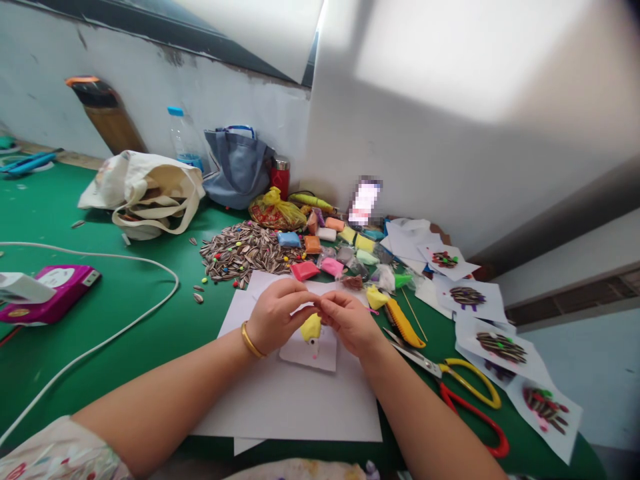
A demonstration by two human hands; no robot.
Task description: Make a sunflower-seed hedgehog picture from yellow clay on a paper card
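At the centre of the frame, the bare left hand (281, 315) and the bare right hand (349, 321) meet with fingertips drawn close, whether pinching anything I cannot tell, near a rounded yellow clay-like lump (311, 327) on a small white paper square (323, 359), just below centre.

Yellow clay piece (311, 327) on small white card (324, 360)

Clay: bright yellow, rounded lump, upper portion partly hidden. Round eye (313, 342), white with dark center, at the lower end. Tiny pink dot (315, 357) below the eye, near card's bottom edge. Card: roughly rectangular, slightly angled, lying on larger white paper (295, 410); top part covered. Finer clay details too small to tell.
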